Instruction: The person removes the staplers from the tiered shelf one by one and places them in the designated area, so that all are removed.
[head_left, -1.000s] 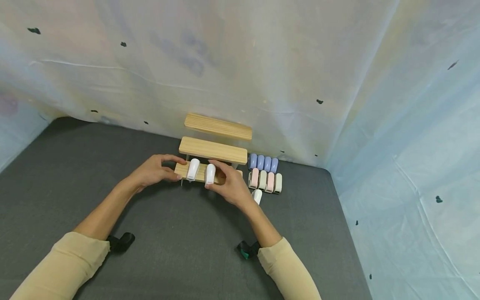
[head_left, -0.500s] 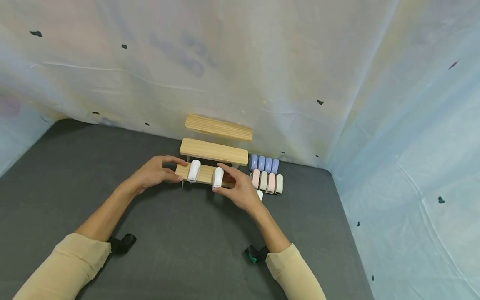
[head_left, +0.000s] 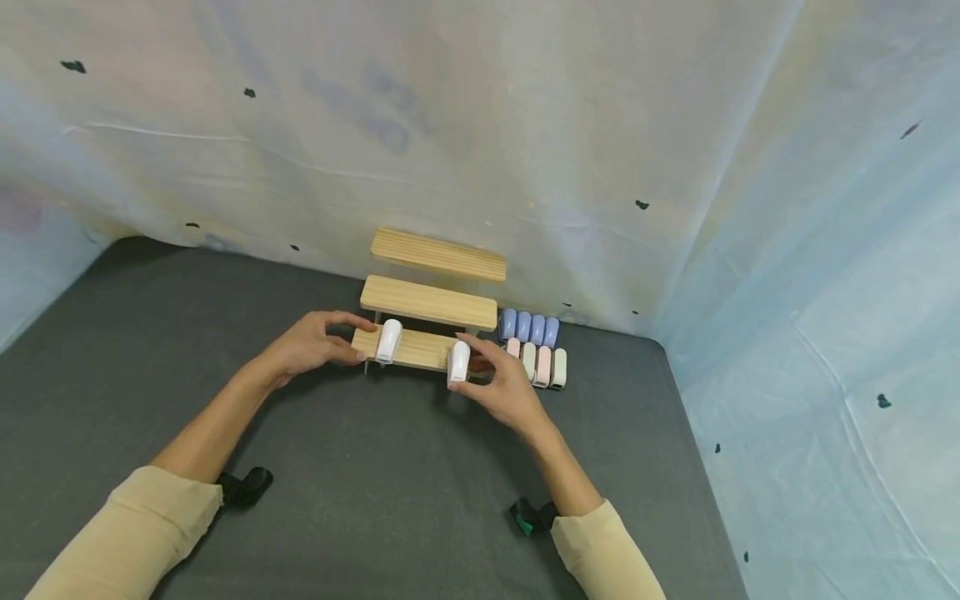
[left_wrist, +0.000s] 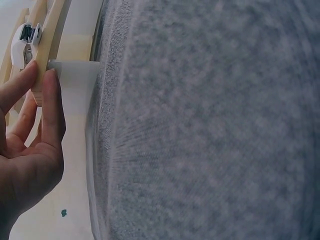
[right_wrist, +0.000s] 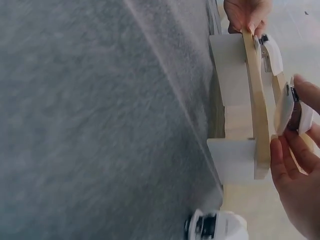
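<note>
My left hand (head_left: 303, 346) pinches the left end of the lowest board of a wooden tiered shelf (head_left: 423, 351), thumb on one face and fingers on the other. A white mini stapler (head_left: 389, 341) stands on that board near its left end. Between thumb and fingers, my right hand (head_left: 508, 390) holds a second white mini stapler (right_wrist: 306, 119) at the board's right part. In the right wrist view it looks tilted, with a gap between its base and the board. A third white mini stapler (right_wrist: 229, 228) stands on the dark cloth, hidden in the head view.
Right of the shelf, several blue staplers (head_left: 530, 327) stand in a row. In front of them are pink and pale green staplers (head_left: 543, 367), partly behind my right hand. The middle board (head_left: 427, 302) and top board (head_left: 438, 253) rise toward the curtain (head_left: 450, 125).
My right hand has slid the white stapler rightward along the lowest board, from beside the other white one toward the right end. The left hand stays on the board's left end.
</note>
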